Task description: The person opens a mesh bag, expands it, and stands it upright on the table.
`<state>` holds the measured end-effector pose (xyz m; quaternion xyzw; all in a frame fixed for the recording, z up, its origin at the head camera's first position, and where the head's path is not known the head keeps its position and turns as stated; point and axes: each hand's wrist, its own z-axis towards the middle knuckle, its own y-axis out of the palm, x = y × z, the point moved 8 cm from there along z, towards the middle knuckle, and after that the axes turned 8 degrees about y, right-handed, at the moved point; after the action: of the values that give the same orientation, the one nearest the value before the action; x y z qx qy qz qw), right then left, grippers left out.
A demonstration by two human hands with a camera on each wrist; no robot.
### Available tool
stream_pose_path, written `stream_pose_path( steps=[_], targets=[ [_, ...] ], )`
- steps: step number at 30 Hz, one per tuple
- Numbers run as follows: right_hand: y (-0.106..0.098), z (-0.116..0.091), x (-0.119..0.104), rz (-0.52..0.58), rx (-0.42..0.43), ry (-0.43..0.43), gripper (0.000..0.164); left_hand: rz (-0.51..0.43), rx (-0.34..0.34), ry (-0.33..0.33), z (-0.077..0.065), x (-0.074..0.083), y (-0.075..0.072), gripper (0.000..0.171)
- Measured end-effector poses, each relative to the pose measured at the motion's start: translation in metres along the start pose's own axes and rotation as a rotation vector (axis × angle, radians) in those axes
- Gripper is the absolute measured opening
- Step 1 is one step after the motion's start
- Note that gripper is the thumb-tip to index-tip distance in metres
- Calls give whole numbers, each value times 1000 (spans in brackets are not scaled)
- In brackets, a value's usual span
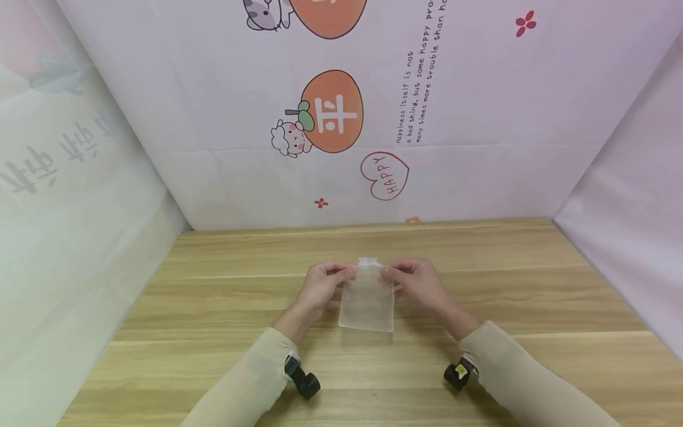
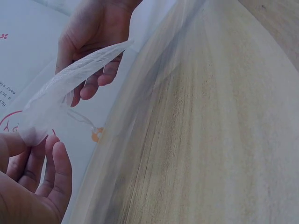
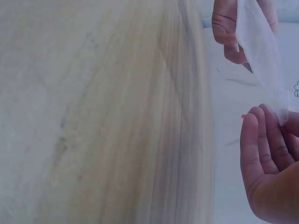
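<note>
A small white sheer drawstring pouch (image 1: 367, 302) is held up between both hands, its gathered top edge farthest from the body. My left hand (image 1: 324, 286) pinches its upper left side between thumb and fingers. On the opposite side my right hand (image 1: 418, 286) pinches the upper right corner the same way. In the left wrist view the pouch (image 2: 77, 70) appears nearly edge-on, with the left hand (image 2: 37, 179) at its near end. The right wrist view also shows the thin pouch (image 3: 264, 56) slanting down to the right hand (image 3: 273, 170).
Under the hands lies a wood-grain table (image 1: 240, 314). A white printed backdrop (image 1: 240, 118) rises behind its far edge, with white cloth sides at left and right. Black wrist cameras (image 1: 303, 379) are strapped over the beige sleeves (image 1: 245, 379).
</note>
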<state>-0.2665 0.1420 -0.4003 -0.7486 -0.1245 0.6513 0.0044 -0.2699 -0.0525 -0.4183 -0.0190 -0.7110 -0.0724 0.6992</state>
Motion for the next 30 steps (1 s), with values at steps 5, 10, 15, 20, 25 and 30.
stream_pose_path(
  steps=[5,10,15,20,25,30],
  targets=[
    [-1,0,0,2,-1,-7,21,-13,-1,-2,0,0,0,18],
    [-3,1,1,3,16,-4,23,-35,-5,-6,1,0,1,16],
    [-4,1,1,13,16,-3,24,-47,17,-17,1,-1,-1,17],
    [-5,-1,-1,23,17,4,25,-52,24,-18,2,-2,-1,19],
    [-6,-1,0,35,15,6,28,-57,29,-20,2,-2,-1,18],
    [-6,0,0,49,14,5,29,-66,31,-17,1,-1,-2,18]
  ],
)
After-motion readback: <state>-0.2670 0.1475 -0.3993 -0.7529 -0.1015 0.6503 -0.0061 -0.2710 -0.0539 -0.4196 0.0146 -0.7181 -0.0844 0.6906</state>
